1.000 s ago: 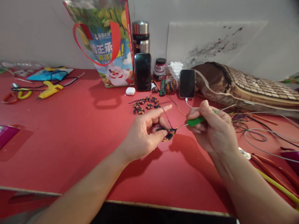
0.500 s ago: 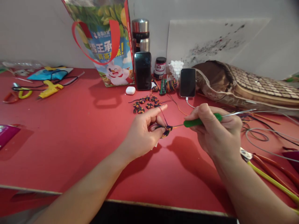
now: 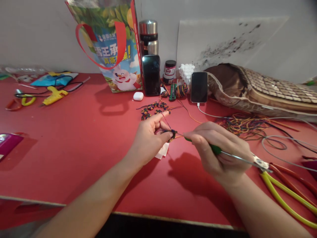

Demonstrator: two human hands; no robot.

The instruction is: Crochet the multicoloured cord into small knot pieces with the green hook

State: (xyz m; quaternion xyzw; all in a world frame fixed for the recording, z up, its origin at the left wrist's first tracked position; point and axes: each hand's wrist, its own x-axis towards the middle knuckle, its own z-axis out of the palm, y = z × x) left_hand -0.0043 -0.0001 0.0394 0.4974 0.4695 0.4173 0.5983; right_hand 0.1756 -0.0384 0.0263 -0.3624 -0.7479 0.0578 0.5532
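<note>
Between thumb and fingers, my left hand (image 3: 150, 140) pinches a small dark multicoloured crochet piece (image 3: 172, 135). A strand of yarn (image 3: 166, 121) runs from it up over the raised index finger. My right hand (image 3: 220, 153) is closed around the green handle of a crochet hook (image 3: 215, 149), whose thin end points left to the piece; the hook's very tip is too small to make out. The other metal end sticks out to the right. Below the left fingers a bit of white paper (image 3: 162, 152) shows. Small crocheted rounds (image 3: 151, 107) lie just beyond that hand.
Behind stand a printed bag (image 3: 119, 62), a thermos (image 3: 148, 36), a dark phone (image 3: 151, 76), a second phone (image 3: 199, 87) on a cable and a yarn ball (image 3: 182, 91). Pliers (image 3: 262, 165) and tangled yarn (image 3: 245, 125) lie right; a glue gun (image 3: 54, 96) lies left.
My right hand has turned over and lowered, so the hook's rear end now slants down to the right. My left hand has shifted slightly left with the crochet piece, uncovering white paper.
</note>
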